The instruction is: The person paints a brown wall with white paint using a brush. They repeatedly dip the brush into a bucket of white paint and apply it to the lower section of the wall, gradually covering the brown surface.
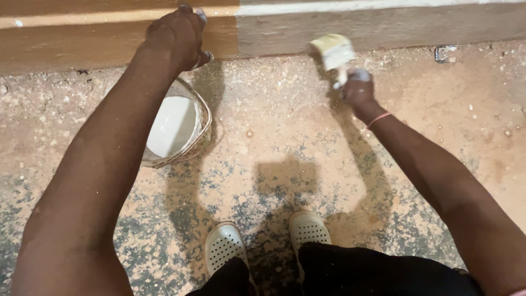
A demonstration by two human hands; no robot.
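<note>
Head view, looking down at a dusty, speckled floor (274, 126) and a long wooden board (109, 44) running across the top of the frame.

Right hand (359, 90), at about 1 o'clock from the person's feet, is closed around the handle of a flat paintbrush (333, 50); the bristles, loaded with pale coating, touch the board's lower face at about 12 o'clock. Left hand (175, 35), at about 11 o'clock, rests curled on the board's edge, fingers bent over it, holding no tool; it appears to brace the board.

Left of a line near the middle, the board looks glossy amber; to the right it is dull grey-brown. The brush sits just right of that line.

Judgement: the coating step is under way, roughly half the visible board covered.

A wicker-wrapped pail (178, 126) of white liquid stands on the floor at 10 o'clock, under the left forearm. White perforated clogs (224, 246) at 6 o'clock.

Next stroke would call for even rightward passes along the bare section, reloading from the pail when the bristles dry.
</note>
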